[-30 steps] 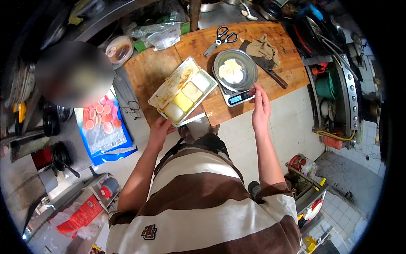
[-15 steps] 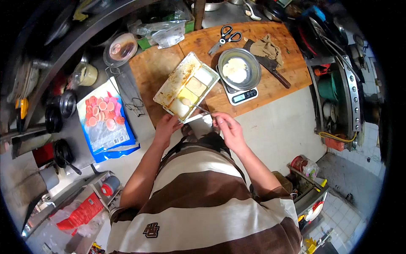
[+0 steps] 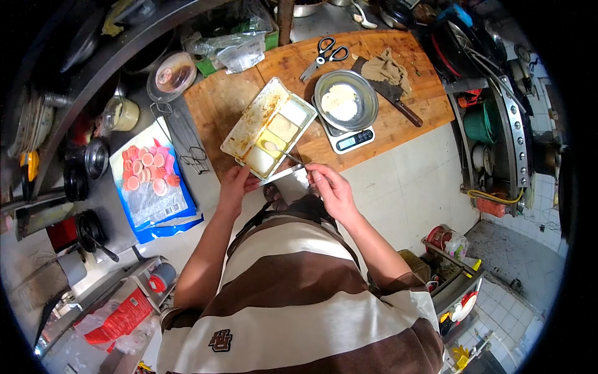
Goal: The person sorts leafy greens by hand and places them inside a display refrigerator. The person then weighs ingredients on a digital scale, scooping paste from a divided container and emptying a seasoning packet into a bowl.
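Note:
My left hand grips the near corner of a seasoning box, whose stained lid stands open. White, tan and yellow contents lie in its compartments. Between the fingers of my right hand is the handle of a small spoon; its bowl is over the yellow compartment, near the white one. Right of the box, a metal bowl with pale powder in it rests on a white digital scale. The scale's display is lit.
Scissors lie behind the bowl on the wooden board. A cleaver and a brown cloth are at its right. A blue-edged bag with pink round pieces is on the left counter.
My right hand has moved left from beside the metal bowl to the seasoning box, and now holds the spoon there. My left hand stays at the box corner.

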